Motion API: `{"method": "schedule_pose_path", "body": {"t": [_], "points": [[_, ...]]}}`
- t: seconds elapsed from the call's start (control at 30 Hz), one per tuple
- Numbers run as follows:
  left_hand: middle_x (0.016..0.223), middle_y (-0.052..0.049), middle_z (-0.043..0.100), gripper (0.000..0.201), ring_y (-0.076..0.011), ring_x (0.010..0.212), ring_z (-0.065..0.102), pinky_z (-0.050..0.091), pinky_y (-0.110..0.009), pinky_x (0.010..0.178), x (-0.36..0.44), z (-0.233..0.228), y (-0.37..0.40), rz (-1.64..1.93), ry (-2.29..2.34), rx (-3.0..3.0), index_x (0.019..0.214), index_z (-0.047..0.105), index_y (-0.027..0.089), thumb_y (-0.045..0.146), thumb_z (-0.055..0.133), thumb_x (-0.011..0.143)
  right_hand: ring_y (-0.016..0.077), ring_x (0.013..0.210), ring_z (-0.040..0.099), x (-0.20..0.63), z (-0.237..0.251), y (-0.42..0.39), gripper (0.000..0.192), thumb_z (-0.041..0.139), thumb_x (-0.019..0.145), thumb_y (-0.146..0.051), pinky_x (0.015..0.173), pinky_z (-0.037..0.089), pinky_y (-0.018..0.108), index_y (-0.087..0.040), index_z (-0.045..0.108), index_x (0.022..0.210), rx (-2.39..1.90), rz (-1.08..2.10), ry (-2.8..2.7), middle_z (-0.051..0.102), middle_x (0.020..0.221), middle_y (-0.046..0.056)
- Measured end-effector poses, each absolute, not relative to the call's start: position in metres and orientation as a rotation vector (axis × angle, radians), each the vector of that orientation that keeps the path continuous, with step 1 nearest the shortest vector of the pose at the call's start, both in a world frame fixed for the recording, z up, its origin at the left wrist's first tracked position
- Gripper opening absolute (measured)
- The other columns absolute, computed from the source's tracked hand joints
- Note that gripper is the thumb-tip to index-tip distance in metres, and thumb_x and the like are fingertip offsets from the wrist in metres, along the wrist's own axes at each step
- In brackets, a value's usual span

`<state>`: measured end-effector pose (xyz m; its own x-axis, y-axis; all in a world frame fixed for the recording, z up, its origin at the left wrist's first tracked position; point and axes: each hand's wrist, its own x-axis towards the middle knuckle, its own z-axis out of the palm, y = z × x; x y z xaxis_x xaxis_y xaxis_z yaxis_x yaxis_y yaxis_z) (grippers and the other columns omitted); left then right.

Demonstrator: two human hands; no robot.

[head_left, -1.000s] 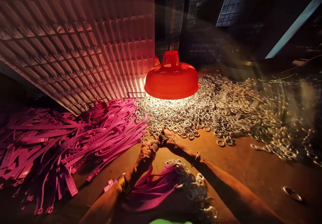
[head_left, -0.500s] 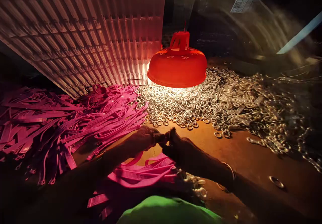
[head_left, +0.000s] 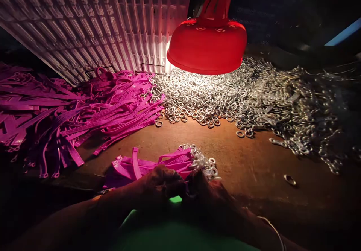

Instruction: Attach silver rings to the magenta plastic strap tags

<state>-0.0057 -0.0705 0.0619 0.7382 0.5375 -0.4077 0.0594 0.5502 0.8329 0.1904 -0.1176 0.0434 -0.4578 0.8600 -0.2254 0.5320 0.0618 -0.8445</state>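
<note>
My left hand (head_left: 163, 181) and my right hand (head_left: 204, 190) meet low in the middle, close to my body, with fingertips pinched together. The left fingers are closed on a pink strap (head_left: 135, 164), whose free end sticks up behind that hand. What the right fingers pinch is dark and hidden. Just beyond both hands lies a bundle of pink straps (head_left: 172, 162) with metal rings (head_left: 203, 162) at its right end.
A big pile of pink straps (head_left: 113, 111) covers the left. Metal rings (head_left: 214, 96) are heaped at the back and right, under a hanging red lamp (head_left: 207, 47). A ribbed translucent panel (head_left: 126, 25) stands behind. One loose ring (head_left: 290, 180) lies on the brown tabletop (head_left: 248, 164).
Both hands have come down and nearer my body, still together, uncovering the strap bundle and its rings. The lamp sits higher and larger in view.
</note>
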Motion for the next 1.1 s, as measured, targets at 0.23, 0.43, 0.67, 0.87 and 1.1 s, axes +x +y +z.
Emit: {"method": "schedule_pose_path", "body": {"t": [0.23,0.43,0.67,0.87,1.1], "points": [[0.071,-0.004,0.056,0.035,-0.0111,0.064,0.051,0.039,-0.023,0.058,-0.009,0.07,-0.083,0.375,0.696,1.045,0.076,0.062,0.011,0.044,0.058,0.086,0.0134,0.057,0.05,0.188,0.025,-0.124,0.047,0.038,0.095,-0.059,0.046,0.035,0.021,-0.017,0.058,0.092,-1.381,1.579,-1.729,0.057,0.067,0.003],[0.062,-0.001,0.048,0.04,-0.0105,0.058,0.045,0.034,-0.024,0.053,-0.007,0.058,-0.092,0.425,0.799,0.954,0.067,0.059,0.012,0.05,0.062,0.081,0.0142,0.061,0.051,0.183,0.024,-0.119,0.031,0.051,0.087,-0.033,0.053,0.038,0.023,-0.016,0.045,0.112,-1.132,1.532,-1.881,0.061,0.077,0.005],[0.053,0.005,0.039,0.042,-0.0059,0.05,0.038,0.03,-0.021,0.049,-0.003,0.052,-0.095,0.426,0.703,0.662,0.055,0.051,0.014,0.044,0.078,0.067,0.0091,0.049,0.035,0.182,0.033,-0.118,0.028,0.046,0.074,-0.013,0.043,0.022,0.021,-0.015,0.042,0.102,-1.03,1.476,-2.13,0.055,0.067,0.0],[0.055,0.004,0.041,0.04,-0.0052,0.049,0.037,0.028,-0.02,0.048,-0.001,0.059,-0.092,0.39,0.728,0.616,0.062,0.055,0.012,0.046,0.076,0.066,0.0125,0.056,0.043,0.18,0.056,-0.114,0.028,0.04,0.077,-0.002,0.05,0.026,0.024,-0.016,0.049,0.099,-1.2,1.1,-2.373,0.056,0.072,0.003],[0.071,-0.006,0.065,0.042,-0.0168,0.064,0.057,0.046,-0.027,0.06,-0.013,0.046,-0.062,0.478,1.05,1.329,0.078,0.069,0.015,0.056,0.062,0.073,0.0141,0.056,0.049,0.182,0.05,-0.097,0.013,0.057,0.09,-0.028,0.052,0.03,0.023,-0.018,0.053,0.098,-1.363,0.799,-2.358,0.056,0.07,0.002]]}}
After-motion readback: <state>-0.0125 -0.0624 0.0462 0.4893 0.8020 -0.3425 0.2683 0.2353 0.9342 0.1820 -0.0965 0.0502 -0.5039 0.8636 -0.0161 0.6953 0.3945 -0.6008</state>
